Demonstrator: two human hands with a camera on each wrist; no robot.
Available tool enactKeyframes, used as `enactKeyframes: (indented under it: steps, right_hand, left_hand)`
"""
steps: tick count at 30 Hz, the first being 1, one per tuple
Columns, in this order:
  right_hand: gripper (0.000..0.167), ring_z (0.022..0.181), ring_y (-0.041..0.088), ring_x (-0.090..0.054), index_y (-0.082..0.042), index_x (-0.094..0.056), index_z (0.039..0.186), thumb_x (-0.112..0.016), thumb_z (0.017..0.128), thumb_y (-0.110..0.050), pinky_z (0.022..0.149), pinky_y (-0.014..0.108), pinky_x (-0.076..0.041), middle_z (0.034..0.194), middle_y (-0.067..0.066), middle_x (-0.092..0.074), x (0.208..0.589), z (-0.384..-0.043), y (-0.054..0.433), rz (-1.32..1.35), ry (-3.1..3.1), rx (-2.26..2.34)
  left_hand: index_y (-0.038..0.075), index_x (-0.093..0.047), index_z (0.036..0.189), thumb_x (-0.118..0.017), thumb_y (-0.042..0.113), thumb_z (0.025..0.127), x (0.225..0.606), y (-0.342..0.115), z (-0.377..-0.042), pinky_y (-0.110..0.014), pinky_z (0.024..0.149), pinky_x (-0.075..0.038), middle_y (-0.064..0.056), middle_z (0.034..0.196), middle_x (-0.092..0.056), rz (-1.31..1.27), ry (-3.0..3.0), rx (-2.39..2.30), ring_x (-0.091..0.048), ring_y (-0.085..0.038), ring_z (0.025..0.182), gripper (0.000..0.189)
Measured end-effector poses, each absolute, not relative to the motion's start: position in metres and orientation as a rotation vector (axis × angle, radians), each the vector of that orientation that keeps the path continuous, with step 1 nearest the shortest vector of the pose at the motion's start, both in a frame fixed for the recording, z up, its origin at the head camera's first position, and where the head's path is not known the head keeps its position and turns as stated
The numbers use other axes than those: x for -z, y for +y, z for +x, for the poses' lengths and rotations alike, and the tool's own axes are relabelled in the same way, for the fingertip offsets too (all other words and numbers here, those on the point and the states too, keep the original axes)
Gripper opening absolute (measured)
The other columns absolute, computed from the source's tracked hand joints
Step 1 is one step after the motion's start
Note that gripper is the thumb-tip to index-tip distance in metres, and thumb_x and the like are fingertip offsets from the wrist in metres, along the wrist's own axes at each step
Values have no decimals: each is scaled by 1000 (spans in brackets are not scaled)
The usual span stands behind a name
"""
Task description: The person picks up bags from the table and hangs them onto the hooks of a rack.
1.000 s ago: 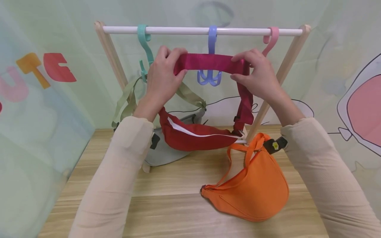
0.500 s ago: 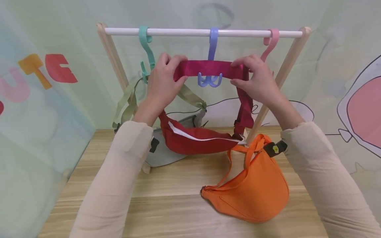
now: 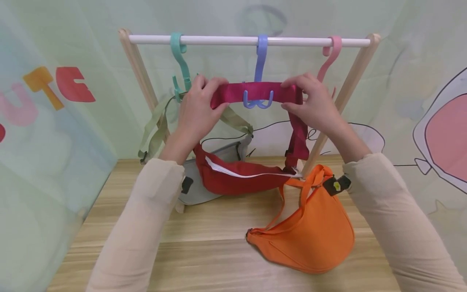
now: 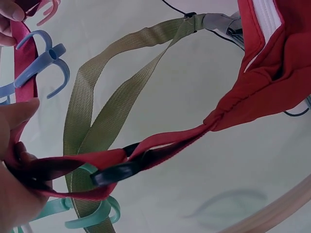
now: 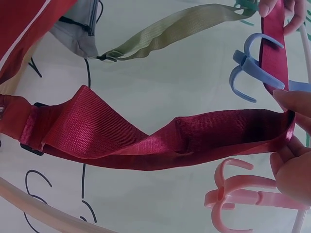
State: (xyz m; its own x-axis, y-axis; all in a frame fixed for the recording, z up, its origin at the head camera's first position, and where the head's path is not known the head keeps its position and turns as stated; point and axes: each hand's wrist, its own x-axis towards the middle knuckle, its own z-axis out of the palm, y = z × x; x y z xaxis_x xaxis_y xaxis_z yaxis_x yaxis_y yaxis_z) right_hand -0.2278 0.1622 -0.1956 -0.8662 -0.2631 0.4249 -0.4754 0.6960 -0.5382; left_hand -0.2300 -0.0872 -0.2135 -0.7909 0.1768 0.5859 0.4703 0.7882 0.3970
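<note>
Both hands pinch the crimson webbing strap (image 3: pixel 233 92) of a red waist bag (image 3: pixel 244 183), stretching it level between them. My left hand (image 3: pixel 198 107) grips its left part, thumb below and fingers above. On the right part, my right hand (image 3: pixel 315 103) holds it the same way. The strap lies across the stem of a blue hook (image 3: pixel 260 61), behind its front prongs. In the right wrist view the blue hook's prongs (image 5: pixel 250 65) curl round the strap's edge. The bag hangs below with its white zipper (image 3: pixel 233 170) facing up.
A white rail (image 3: pixel 219 39) on wooden posts also carries a green hook (image 3: pixel 178 50) and a pink hook (image 3: pixel 330 61). A grey bag (image 3: pixel 198 194) hangs by its olive strap (image 3: pixel 157 136) at the green hook. An orange bag (image 3: pixel 313 235) lies on the wooden table (image 3: pixel 204 259), front right.
Both hands have lowered the strap from above the blue hook's prongs to behind them. The red bag has sunk slightly with it. The grey and orange bags stay in place.
</note>
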Motion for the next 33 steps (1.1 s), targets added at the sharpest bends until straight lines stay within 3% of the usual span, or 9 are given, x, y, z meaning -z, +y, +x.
enactKeyframes:
  steps: [33]
  right_hand:
    - [43,106,26,-46,-7,-52,123,-66,83,-8,86,45,-41,114,12,-50,209,-227,164,626,-2607,-988]
  left_hand:
    - [14,-57,121,-70,23,80,229,-87,-216,-36,76,-48,-13,102,-50,-496,-2410,807,-51,-26,94,44]
